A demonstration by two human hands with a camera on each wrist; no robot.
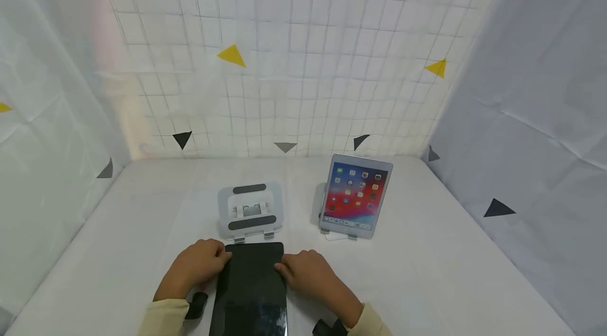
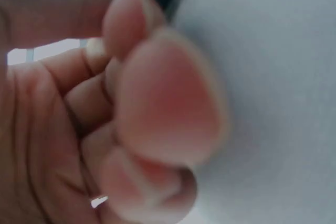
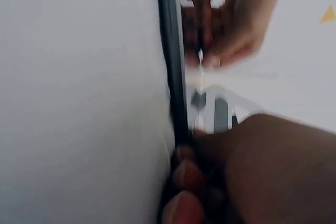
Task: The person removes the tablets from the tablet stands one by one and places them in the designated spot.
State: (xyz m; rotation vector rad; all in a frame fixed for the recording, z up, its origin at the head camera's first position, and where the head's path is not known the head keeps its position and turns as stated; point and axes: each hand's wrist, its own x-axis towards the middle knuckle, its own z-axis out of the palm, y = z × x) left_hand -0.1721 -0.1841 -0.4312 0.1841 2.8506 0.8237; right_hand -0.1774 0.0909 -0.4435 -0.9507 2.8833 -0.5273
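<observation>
A black-screened tablet point(image 1: 251, 283) lies in front of me, its upper end just below a folded white tablet stand point(image 1: 251, 209) with dark pads. My left hand point(image 1: 199, 265) pinches the tablet's upper left edge; the left wrist view shows curled fingers point(image 2: 168, 98) by the dark edge. At the upper right edge, my right hand point(image 1: 308, 273) grips with the thumb over the screen. Fingers point(image 3: 182, 211) curl under that edge in the right wrist view, where the left hand point(image 3: 247, 30) is mirrored in the glass.
Back right, a silver tablet point(image 1: 355, 196) with a lit home screen leans on a second stand point(image 1: 316, 204). The white table point(image 1: 427, 273) is bordered by a gridded back curtain point(image 1: 308, 62) and side curtains point(image 1: 536, 115) bearing dark and yellow triangles.
</observation>
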